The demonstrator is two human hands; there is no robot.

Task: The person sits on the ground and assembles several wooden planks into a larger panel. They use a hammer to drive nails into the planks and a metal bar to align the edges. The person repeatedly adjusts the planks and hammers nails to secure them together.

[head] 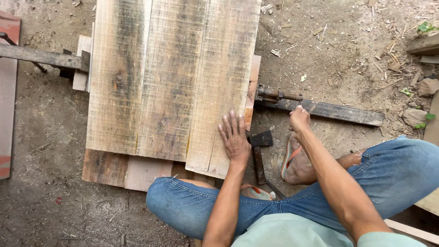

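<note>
Squatting over the work on bare dirt, the person is pressing the left hand (pixel 235 138) flat, fingers spread and open, on the near right corner of the panel of three rough grey-brown wooden boards (pixel 169 82) lying edge to edge. The right hand (pixel 299 118) is closed around the end of the rusty screw handle (pixel 280 95) of a long dark steel bar clamp (pixel 327 110), which is running under the panel from right to left; its far end (pixel 41 56) is showing at the left edge of the boards.

The boards are already lying side by side with their seams looking closed, and small wooden pads (pixel 253 84) are sitting between the clamp heads and the panel edges on both sides. So the laying-out looks done, and the tightening of the screw seems to be the step in hand; how tight it is already, I cannot tell.

A hammer with a dark head and reddish wooden handle (pixel 259 153) is lying untouched just right of the left hand, near the sandalled foot (pixel 295 162).
</note>
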